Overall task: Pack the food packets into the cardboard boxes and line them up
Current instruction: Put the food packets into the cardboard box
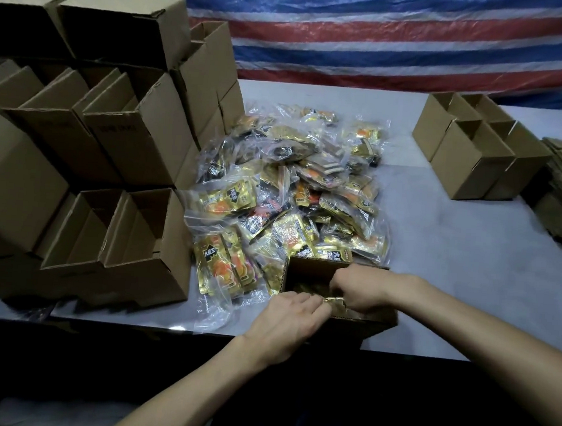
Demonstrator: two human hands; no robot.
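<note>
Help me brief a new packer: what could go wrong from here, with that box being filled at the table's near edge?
1. The open box sits at the near edge of the table; pushing the gold packet down might tip it off.
2. A clear bag from the packet pile reaches that edge and could slide off.
3. The stacked empty boxes stand unevenly and might topple onto the pile.

Striped red, white, blue tarp [387,36], pale grey table [437,258]
</note>
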